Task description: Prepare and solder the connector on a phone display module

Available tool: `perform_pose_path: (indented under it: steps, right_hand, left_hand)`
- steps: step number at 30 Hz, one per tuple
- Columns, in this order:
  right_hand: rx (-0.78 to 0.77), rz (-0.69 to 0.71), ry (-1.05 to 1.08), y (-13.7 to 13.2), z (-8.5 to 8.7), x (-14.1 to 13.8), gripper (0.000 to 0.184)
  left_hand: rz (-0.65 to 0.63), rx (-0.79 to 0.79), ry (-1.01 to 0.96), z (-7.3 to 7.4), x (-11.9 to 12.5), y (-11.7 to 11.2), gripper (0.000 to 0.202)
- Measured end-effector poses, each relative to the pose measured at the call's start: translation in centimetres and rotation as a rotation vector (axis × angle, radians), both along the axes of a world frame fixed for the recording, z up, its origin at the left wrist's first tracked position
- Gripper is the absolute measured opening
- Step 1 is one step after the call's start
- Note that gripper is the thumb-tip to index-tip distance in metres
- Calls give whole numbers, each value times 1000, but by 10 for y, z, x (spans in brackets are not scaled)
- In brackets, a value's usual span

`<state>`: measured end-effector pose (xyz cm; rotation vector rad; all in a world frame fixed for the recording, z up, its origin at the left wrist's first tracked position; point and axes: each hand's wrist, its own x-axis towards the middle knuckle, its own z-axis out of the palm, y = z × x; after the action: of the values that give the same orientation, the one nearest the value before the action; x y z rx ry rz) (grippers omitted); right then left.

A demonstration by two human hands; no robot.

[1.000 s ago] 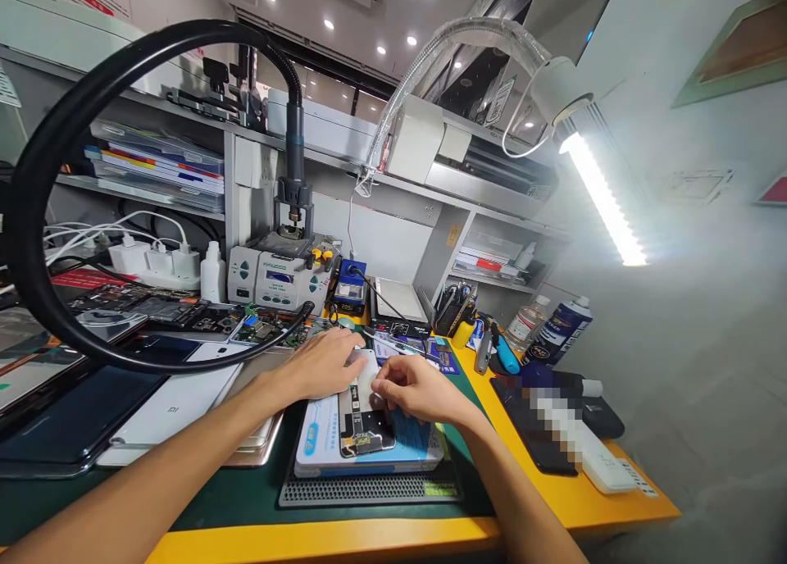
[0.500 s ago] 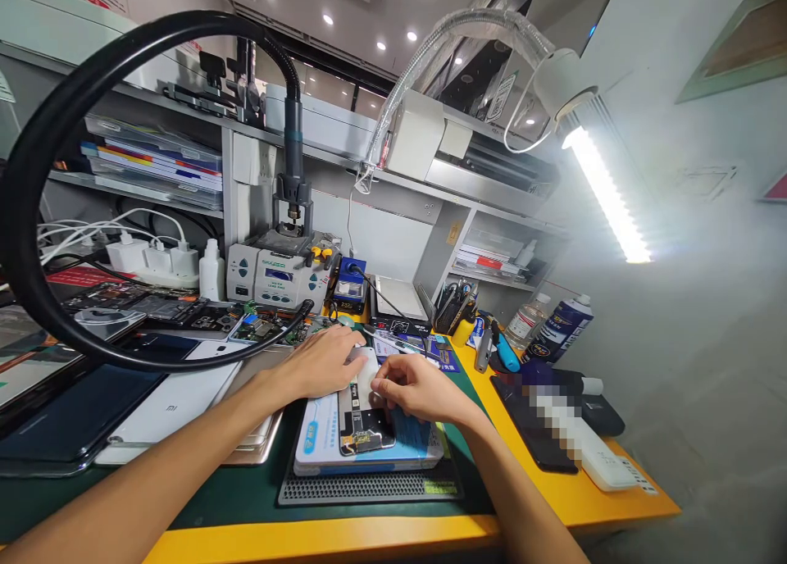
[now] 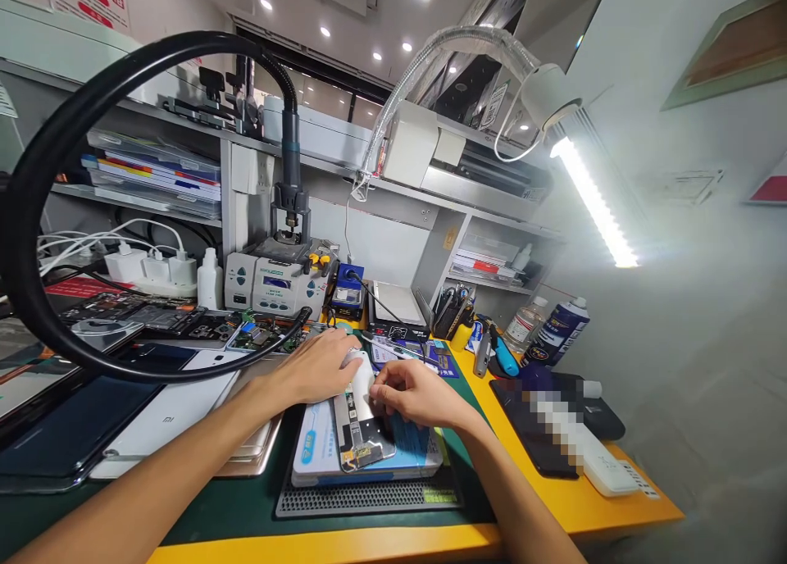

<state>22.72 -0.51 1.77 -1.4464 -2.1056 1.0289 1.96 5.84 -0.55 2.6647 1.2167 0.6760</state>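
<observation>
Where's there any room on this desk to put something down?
Green mat shows bare between the left forearm, the stacked phones and the gray pad. Yellow desktop is bare between the right forearm and the black slab. Crowded: the back, with circuit boards, and the box under the phone part.

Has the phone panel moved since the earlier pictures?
Yes, slightly: the near end of the phone panel has shifted toward the front edge of the blue-white box.

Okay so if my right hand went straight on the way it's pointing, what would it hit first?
Your right hand would most likely meet the phone part right in front of it, then your left hand beyond; exact depth there is hard to judge.
</observation>
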Motion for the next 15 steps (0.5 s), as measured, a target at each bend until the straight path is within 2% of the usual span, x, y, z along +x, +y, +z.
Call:
perform_pose_path:
  steps: [5,9,15]
  right_hand:
    - [-58,-6,60,1,1,2,18]
    - [-122,-28,191,6,1,6,16]
    - [-176,-54,323,15,-2,14,20]
  left_hand:
    - [74,5,78,9,-5,1,38]
    - [154,11,192,14,-10,0,40]
    - [253,18,367,21,-11,-14,41]
